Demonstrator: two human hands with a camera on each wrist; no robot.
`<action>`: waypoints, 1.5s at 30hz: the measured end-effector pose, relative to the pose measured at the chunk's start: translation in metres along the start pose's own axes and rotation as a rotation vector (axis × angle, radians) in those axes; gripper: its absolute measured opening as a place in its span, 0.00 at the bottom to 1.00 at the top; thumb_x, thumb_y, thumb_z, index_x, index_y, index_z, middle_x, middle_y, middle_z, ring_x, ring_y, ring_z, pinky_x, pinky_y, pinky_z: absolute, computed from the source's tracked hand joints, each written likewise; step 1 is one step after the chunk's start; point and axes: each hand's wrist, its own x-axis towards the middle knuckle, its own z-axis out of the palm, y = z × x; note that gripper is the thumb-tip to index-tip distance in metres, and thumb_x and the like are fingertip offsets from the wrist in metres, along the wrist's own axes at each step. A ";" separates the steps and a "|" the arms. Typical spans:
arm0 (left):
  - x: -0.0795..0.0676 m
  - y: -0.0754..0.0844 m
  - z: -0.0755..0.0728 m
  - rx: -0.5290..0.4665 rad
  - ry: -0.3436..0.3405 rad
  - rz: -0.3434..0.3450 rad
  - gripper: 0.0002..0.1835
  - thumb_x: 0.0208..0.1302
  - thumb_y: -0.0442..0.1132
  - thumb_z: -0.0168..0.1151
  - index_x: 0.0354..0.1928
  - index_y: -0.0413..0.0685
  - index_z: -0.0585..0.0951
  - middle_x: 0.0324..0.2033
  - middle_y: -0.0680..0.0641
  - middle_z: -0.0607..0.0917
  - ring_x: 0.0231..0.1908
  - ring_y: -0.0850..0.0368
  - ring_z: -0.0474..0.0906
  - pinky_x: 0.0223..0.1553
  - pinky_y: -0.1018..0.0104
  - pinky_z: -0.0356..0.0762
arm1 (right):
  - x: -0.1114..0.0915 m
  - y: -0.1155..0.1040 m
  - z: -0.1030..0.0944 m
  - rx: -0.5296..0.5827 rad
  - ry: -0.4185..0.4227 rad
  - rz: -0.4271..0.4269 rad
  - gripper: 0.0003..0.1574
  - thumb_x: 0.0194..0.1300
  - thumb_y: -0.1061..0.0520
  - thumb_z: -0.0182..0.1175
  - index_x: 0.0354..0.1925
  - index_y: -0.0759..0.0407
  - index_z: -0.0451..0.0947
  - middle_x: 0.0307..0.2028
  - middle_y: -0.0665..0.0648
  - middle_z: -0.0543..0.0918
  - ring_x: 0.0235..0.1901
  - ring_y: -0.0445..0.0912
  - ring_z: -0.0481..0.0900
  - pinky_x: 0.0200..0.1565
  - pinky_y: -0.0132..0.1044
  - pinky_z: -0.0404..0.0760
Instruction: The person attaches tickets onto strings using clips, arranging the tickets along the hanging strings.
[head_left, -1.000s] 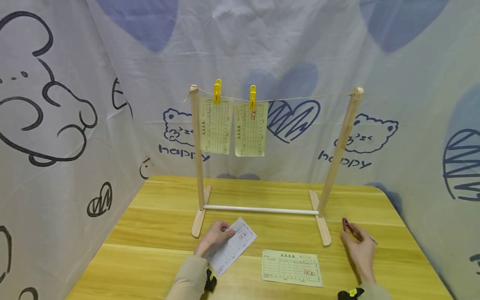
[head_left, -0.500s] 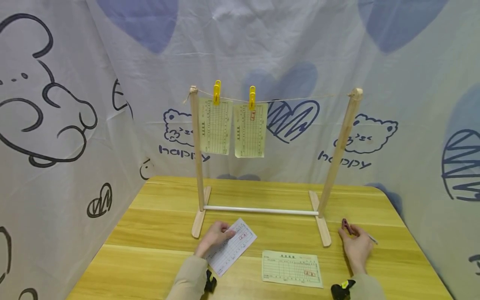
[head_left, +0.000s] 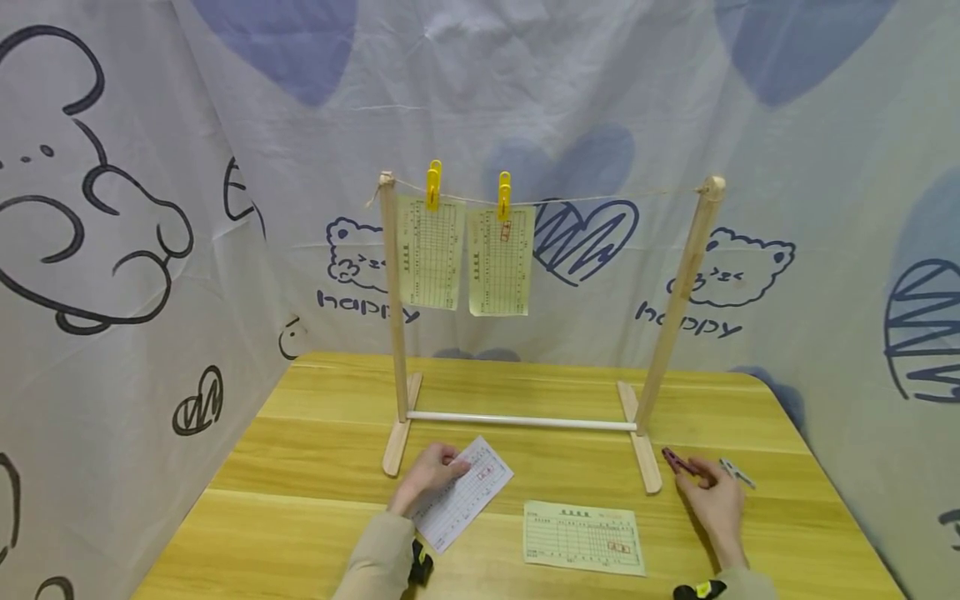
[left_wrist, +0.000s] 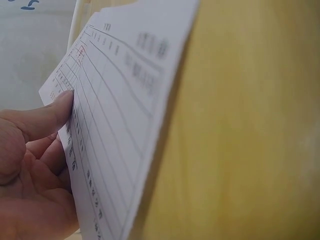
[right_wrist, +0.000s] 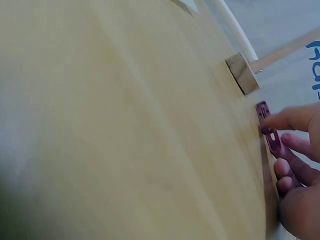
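My left hand (head_left: pixel 432 475) pinches a white printed form (head_left: pixel 468 500) by its edge, thumb on top, as the left wrist view shows. The sheet is tilted close over the table. At the right, my right hand (head_left: pixel 714 498) holds a dark red clothespin (right_wrist: pixel 268 127) between thumb and fingers, low over the tabletop. A pale grey clothespin (head_left: pixel 737 472) lies just beyond that hand. Between the hands, a yellow-green form (head_left: pixel 585 537) lies flat on the table.
A wooden stand (head_left: pixel 397 333) with a white bottom bar (head_left: pixel 521 420) stands behind the hands. From its string hang two yellow-green forms, a left form (head_left: pixel 431 254) and a right form (head_left: pixel 501 262), under yellow clothespins (head_left: pixel 504 197). A printed curtain (head_left: pixel 585 83) surrounds the table.
My right hand has shifted the dark red clothespin slightly to the left and turned it, and more of the grey clothespin shows. My left hand and its form have stayed put.
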 end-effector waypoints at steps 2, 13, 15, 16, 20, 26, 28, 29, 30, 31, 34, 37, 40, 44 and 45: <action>0.000 0.001 0.000 -0.004 -0.002 0.003 0.08 0.69 0.35 0.62 0.38 0.34 0.84 0.27 0.45 0.84 0.24 0.61 0.74 0.25 0.72 0.71 | 0.000 0.000 -0.001 -0.015 -0.030 -0.007 0.26 0.57 0.62 0.69 0.54 0.71 0.80 0.41 0.70 0.85 0.27 0.32 0.67 0.30 0.26 0.65; 0.001 0.001 0.000 0.007 0.007 0.022 0.08 0.68 0.34 0.63 0.36 0.33 0.84 0.26 0.46 0.83 0.23 0.62 0.73 0.23 0.74 0.69 | 0.006 -0.002 -0.002 -0.122 -0.073 -0.052 0.31 0.57 0.55 0.75 0.52 0.75 0.79 0.43 0.73 0.83 0.36 0.57 0.78 0.34 0.36 0.70; 0.001 0.001 -0.001 0.012 0.008 0.024 0.08 0.68 0.34 0.63 0.36 0.34 0.84 0.25 0.46 0.83 0.23 0.62 0.72 0.23 0.74 0.68 | 0.006 -0.002 -0.001 -0.128 -0.066 -0.048 0.31 0.57 0.55 0.75 0.51 0.75 0.80 0.42 0.73 0.83 0.37 0.58 0.78 0.35 0.37 0.70; 0.001 0.001 -0.001 0.014 0.007 0.024 0.08 0.68 0.34 0.63 0.36 0.34 0.84 0.25 0.45 0.83 0.23 0.62 0.72 0.23 0.74 0.68 | 0.006 -0.002 -0.001 -0.126 -0.061 -0.045 0.31 0.56 0.55 0.75 0.51 0.75 0.80 0.42 0.73 0.83 0.37 0.58 0.78 0.35 0.38 0.70; 0.000 0.002 -0.001 0.020 0.008 0.023 0.08 0.68 0.35 0.63 0.36 0.34 0.84 0.26 0.45 0.83 0.23 0.62 0.73 0.24 0.74 0.69 | 0.007 -0.001 0.000 -0.123 -0.047 -0.040 0.30 0.56 0.55 0.76 0.49 0.75 0.80 0.41 0.72 0.83 0.37 0.58 0.78 0.35 0.38 0.70; 0.000 0.001 0.000 0.022 0.006 0.017 0.09 0.69 0.35 0.63 0.36 0.33 0.84 0.26 0.44 0.84 0.23 0.61 0.74 0.24 0.73 0.70 | 0.007 0.000 0.000 -0.115 -0.050 -0.049 0.29 0.55 0.57 0.76 0.49 0.75 0.81 0.40 0.72 0.83 0.35 0.56 0.77 0.34 0.36 0.69; 0.000 0.001 0.000 0.020 0.005 0.018 0.09 0.69 0.35 0.63 0.36 0.33 0.84 0.25 0.45 0.84 0.23 0.62 0.74 0.24 0.73 0.70 | 0.007 0.001 0.000 -0.115 -0.064 -0.045 0.30 0.55 0.57 0.75 0.50 0.76 0.80 0.41 0.72 0.83 0.36 0.56 0.77 0.34 0.35 0.68; 0.000 0.001 0.000 0.017 0.003 0.017 0.09 0.69 0.35 0.63 0.36 0.33 0.84 0.25 0.45 0.84 0.23 0.62 0.74 0.24 0.73 0.70 | 0.007 0.001 -0.001 -0.116 -0.072 -0.042 0.30 0.56 0.56 0.75 0.50 0.76 0.80 0.41 0.72 0.82 0.37 0.56 0.77 0.34 0.35 0.68; 0.000 0.001 0.000 0.014 0.003 0.016 0.09 0.69 0.35 0.62 0.36 0.34 0.84 0.25 0.45 0.84 0.23 0.62 0.74 0.24 0.73 0.70 | 0.007 0.001 -0.001 -0.117 -0.080 -0.040 0.31 0.56 0.56 0.75 0.51 0.76 0.80 0.42 0.72 0.82 0.37 0.56 0.77 0.34 0.35 0.68; 0.000 0.001 -0.001 0.009 0.002 0.015 0.08 0.69 0.35 0.62 0.36 0.34 0.84 0.25 0.45 0.84 0.23 0.62 0.74 0.24 0.73 0.70 | 0.007 0.001 -0.001 -0.117 -0.086 -0.038 0.32 0.56 0.55 0.75 0.51 0.76 0.79 0.42 0.72 0.82 0.37 0.56 0.77 0.34 0.35 0.69; 0.001 0.000 -0.001 0.006 0.000 0.019 0.08 0.69 0.34 0.62 0.36 0.34 0.84 0.26 0.45 0.83 0.23 0.62 0.73 0.24 0.73 0.70 | 0.008 0.001 -0.002 -0.118 -0.089 -0.044 0.33 0.56 0.54 0.75 0.52 0.76 0.79 0.42 0.73 0.83 0.38 0.58 0.78 0.35 0.37 0.71; 0.002 0.000 -0.001 0.001 0.000 0.013 0.09 0.69 0.35 0.62 0.37 0.34 0.84 0.26 0.45 0.84 0.24 0.62 0.74 0.24 0.74 0.70 | 0.007 0.001 -0.002 -0.120 -0.075 -0.057 0.32 0.55 0.55 0.76 0.50 0.76 0.80 0.41 0.73 0.83 0.38 0.59 0.79 0.36 0.39 0.72; 0.002 0.001 -0.002 0.007 -0.002 0.018 0.09 0.70 0.35 0.62 0.37 0.34 0.84 0.26 0.45 0.84 0.24 0.62 0.74 0.24 0.74 0.70 | 0.007 0.000 -0.001 -0.125 -0.062 -0.067 0.30 0.54 0.56 0.76 0.48 0.76 0.81 0.40 0.72 0.84 0.37 0.59 0.79 0.36 0.40 0.72; 0.001 0.001 -0.001 0.004 -0.001 0.012 0.09 0.69 0.35 0.62 0.36 0.34 0.84 0.26 0.45 0.84 0.23 0.62 0.74 0.24 0.74 0.69 | 0.008 0.001 0.000 -0.123 -0.055 -0.062 0.27 0.54 0.57 0.76 0.47 0.75 0.82 0.39 0.72 0.84 0.35 0.58 0.78 0.34 0.38 0.70; 0.001 0.001 -0.001 0.004 0.000 0.013 0.09 0.69 0.35 0.62 0.36 0.34 0.84 0.26 0.45 0.84 0.23 0.62 0.74 0.24 0.74 0.69 | 0.008 0.001 0.000 -0.126 -0.055 -0.057 0.27 0.54 0.57 0.76 0.47 0.75 0.82 0.39 0.72 0.84 0.35 0.56 0.77 0.33 0.37 0.69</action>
